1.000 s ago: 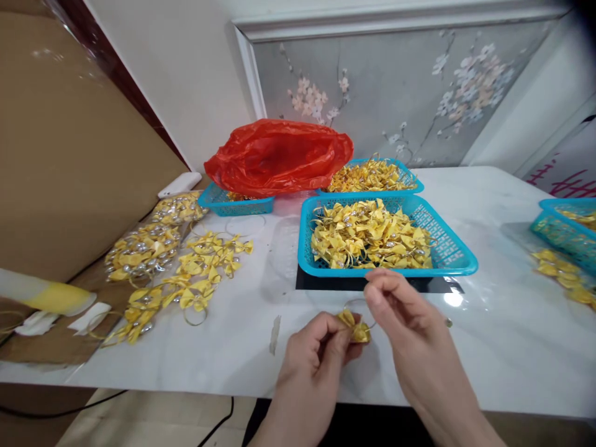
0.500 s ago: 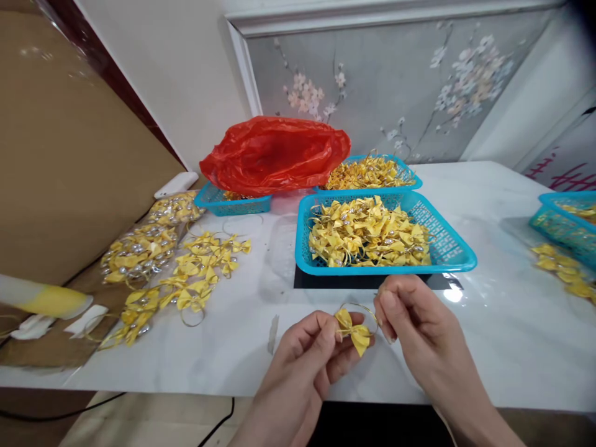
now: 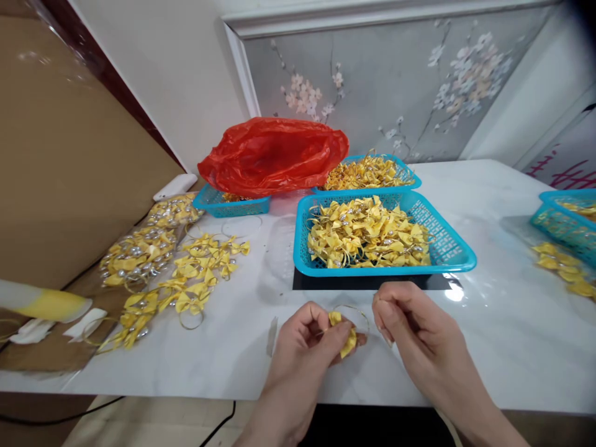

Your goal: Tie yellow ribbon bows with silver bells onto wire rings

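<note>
Left hand (image 3: 310,338): you have it closed in a pinch on one yellow bow (image 3: 343,333), thumb on top and fingers curled beneath, held just above the near edge of the white table (image 3: 488,347). A thin gold wire loop (image 3: 356,310) rises from the bow toward the right.

Right hand (image 3: 412,323): fingers drawn together, tips just beside the loop. Whether they grip the wire cannot be told; the contact is too small to resolve.

Position of the work: the bow sits between both hands, directly in front of the blue basket (image 3: 454,257), which is heaped with similar yellow bows. A second blue basket (image 3: 412,180) stands behind it, also full. A red plastic bag (image 3: 274,152) lies over a third basket to the left. Loose bows with loops (image 3: 195,273) lie spread on the table well to the left, next to clear packets of bows (image 3: 139,251). Another blue basket (image 3: 559,226) is at the far right edge.

Step in hand, as judged: you are fitting or adjusting the loop on a single bow, with the left hand as the clamp and the right hand as the working hand.

Next move calls for:
1. Keep the left pinch firm so the bow does not rotate.
2. Use only the right fingertips on the wire; it looks fine and easily bent.
3. Keep the piece over the table, since a dropped bow would be hard to tell from the others.
</note>
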`<state>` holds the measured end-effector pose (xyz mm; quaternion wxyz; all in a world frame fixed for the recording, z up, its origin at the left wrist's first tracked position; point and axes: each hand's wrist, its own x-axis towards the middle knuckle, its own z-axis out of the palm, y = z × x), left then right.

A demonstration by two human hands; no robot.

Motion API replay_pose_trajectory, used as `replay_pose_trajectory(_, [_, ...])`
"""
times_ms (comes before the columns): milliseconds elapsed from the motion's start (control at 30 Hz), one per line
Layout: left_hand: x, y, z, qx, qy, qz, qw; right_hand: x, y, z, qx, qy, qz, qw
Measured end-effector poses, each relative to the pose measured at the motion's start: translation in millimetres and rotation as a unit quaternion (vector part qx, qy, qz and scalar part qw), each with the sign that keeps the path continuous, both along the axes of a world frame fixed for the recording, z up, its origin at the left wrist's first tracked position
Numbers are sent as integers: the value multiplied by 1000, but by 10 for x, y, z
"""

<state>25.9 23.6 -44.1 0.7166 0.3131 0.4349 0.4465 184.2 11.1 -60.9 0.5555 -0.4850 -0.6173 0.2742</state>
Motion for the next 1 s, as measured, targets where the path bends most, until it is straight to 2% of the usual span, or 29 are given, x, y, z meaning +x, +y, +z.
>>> replay_pose_trajectory(100, [19, -7, -24, 17, 47, 17, 999, 18, 29, 26, -9, -7, 13, 1000])
replay_pose_trajectory(233, [7, -38, -32, 30, 48, 11, 998, 78, 88, 91, -12, -10, 38, 999])
replay_pose_trajectory(433, [-72, -35, -43, 38, 79, -10, 996, 268, 100, 246, 22, -4, -4, 1000])
replay_pose_trajectory(600, [-74, -21, -41, 49, 75, -34, 995, 360, 71, 298, 22, -11, -8, 1000])
replay_pose_trajectory(800, [-62, -44, -19, 58, 21, -49, 997, 372, 49, 244, 18, 121, -10, 992])
replay_pose_trajectory(1000, [-53, -36, 85, 38, 8, -69, 997, 324, 89, 265, -4, 266, -21, 964])
